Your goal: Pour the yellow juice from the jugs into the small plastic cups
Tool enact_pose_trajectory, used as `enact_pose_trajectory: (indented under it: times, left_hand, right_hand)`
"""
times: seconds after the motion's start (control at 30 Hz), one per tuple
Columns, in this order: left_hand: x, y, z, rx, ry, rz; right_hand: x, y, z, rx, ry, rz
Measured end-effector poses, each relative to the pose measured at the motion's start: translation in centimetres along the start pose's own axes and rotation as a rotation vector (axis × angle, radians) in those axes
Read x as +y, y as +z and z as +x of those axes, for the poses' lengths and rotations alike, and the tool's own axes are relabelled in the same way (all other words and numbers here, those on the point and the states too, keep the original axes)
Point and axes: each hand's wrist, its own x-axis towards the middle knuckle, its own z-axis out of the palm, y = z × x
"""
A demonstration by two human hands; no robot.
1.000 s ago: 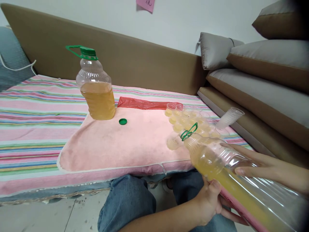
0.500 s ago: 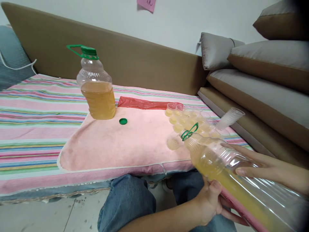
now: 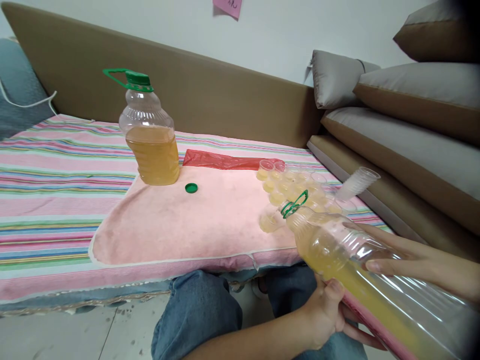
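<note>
A large clear bottle [image 3: 375,295] of yellow liquid lies tilted, its uncapped neck with a green ring over a clear cup [image 3: 270,221]. My left hand [image 3: 326,315] grips the bottle from below, near its shoulder. Around its upper side wraps my right hand [image 3: 393,252], thumb on the plastic. Behind the neck stand several clear cups [image 3: 288,186] in rows, many with yellow liquid. A leaning stack of clear cups [image 3: 358,183] is right of them. A green cap [image 3: 191,188] lies on the pink mat [image 3: 180,225].
A second bottle [image 3: 153,152] with a green cap and handle stands upright at the mat's back left. Behind the mat lies red plastic [image 3: 225,160]. Grey and brown cushions [image 3: 408,135] are piled at the right, beside a brown headboard [image 3: 210,95].
</note>
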Motion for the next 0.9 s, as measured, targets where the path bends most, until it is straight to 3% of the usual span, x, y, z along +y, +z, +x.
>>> enact_pose_trajectory:
  times: [0.13,0.5,0.9]
  left_hand:
    - [0.18,0.15,0.0,-0.006,0.005,-0.001]
    - [0.38,0.38,0.0,0.024,-0.011,-0.015]
    - [0.7,0.25,0.07,0.035,-0.024,-0.013]
  right_hand:
    - [0.29,-0.7,0.46,-0.156,0.059,0.031]
    - [0.51,-0.5,0.57,-0.106,0.073,0.067]
    - [0.66,-0.01,0.55,-0.07,-0.006,0.109]
